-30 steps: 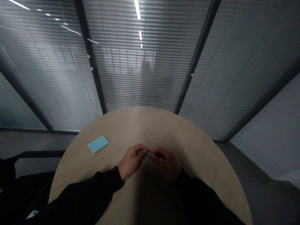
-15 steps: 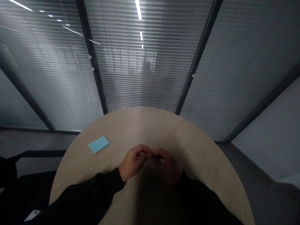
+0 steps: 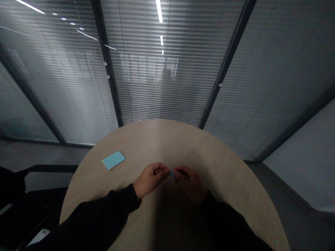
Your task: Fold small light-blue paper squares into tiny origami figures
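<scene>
Both the left hand (image 3: 150, 180) and right hand (image 3: 191, 184) pinch a small blue piece (image 3: 172, 174) between nearly closed fingers (image 3: 162, 167).

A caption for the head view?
Left hand and right hand pinch a small blue piece over a round wooden table, a blue card nearby.
</scene>
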The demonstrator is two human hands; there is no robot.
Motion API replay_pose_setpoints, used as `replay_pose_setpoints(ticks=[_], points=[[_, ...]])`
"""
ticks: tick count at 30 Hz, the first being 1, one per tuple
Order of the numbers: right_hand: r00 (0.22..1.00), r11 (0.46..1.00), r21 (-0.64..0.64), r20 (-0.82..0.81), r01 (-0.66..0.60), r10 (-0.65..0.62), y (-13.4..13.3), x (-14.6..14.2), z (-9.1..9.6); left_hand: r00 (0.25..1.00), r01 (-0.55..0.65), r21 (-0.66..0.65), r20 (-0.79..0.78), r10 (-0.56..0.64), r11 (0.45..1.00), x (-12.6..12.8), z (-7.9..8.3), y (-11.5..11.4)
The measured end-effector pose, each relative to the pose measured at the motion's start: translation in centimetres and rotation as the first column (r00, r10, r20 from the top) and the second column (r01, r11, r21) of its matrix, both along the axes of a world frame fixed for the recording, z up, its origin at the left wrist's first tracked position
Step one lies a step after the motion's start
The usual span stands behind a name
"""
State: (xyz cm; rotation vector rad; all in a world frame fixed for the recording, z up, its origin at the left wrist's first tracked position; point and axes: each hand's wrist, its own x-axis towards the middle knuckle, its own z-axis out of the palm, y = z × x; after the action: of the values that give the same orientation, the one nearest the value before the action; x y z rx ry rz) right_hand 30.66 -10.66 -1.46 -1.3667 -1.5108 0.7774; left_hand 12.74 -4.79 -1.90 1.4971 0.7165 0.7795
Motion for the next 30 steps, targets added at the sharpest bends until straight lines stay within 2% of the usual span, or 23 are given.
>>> replay_pose_setpoints(ticks=[3, 5, 8, 12, 14, 16, 18, 23, 27, 30], points=[[0.998, 0.999, -0.036, -0.062, -0.029, 0.027, 0.1, -0.1, -0.2, 0.999, -0.046, -0.003, 0.005, 0.046, 0.999, 0.2, -0.2, 0.0], [0.997, 0.999, -0.028, -0.073, -0.037, 0.034, 0.1, -0.2, -0.2, 0.999, -0.035, -0.004, 0.030, 0.035, 0.999, 0.3, -0.2, -0.1], [0.989, 0.996, -0.038, -0.123, -0.083, 0.078, 0.1, -0.2, 0.1, 0.995, 0.030, -0.032, 0.101, -0.027, 0.999, 0.3, 0.0, -0.4], [0.935, 0.970, -0.122, -0.314, -0.210, 0.163, 0.1, -0.1, 0.4, 0.972, 0.174, -0.129, 0.183, -0.149, 0.976, -0.1, 0.4, -0.6], [0.907, 0.956, -0.151, -0.380, -0.251, 0.178, 0.1, -0.1, 0.5, 0.966, 0.199, -0.167, 0.198, -0.165, 0.966, -0.1, 0.4, -0.6], [0.920, 0.963, -0.128, -0.346, -0.239, 0.182, 0.1, -0.2, 0.5, 0.975, 0.160, -0.167, 0.179, -0.130, 0.973, -0.1, 0.3, -0.6], [0.954, 0.976, -0.072, -0.239, -0.205, 0.182, 0.0, -0.3, 0.5, 0.984, 0.125, -0.139, 0.148, -0.104, 0.982, 0.1, 0.2, -0.6], [0.983, 0.984, -0.006, -0.020, -0.180, 0.180, -0.1, -0.1, 0.2, 0.987, 0.159, -0.008, 0.019, -0.159, 0.987, 0.0, 0.0, -0.9], [0.976, 0.978, -0.004, -0.054, -0.210, 0.209, -0.2, -0.3, 0.0, 0.965, 0.250, 0.060, -0.094, -0.244, 0.966, -0.3, 0.5, -1.0], [0.973, 0.979, -0.040, -0.124, -0.200, 0.194, -0.1, -0.6, -0.2, 0.972, 0.226, 0.107, -0.087, -0.217, 0.968, -0.3, 0.7, -1.1]])
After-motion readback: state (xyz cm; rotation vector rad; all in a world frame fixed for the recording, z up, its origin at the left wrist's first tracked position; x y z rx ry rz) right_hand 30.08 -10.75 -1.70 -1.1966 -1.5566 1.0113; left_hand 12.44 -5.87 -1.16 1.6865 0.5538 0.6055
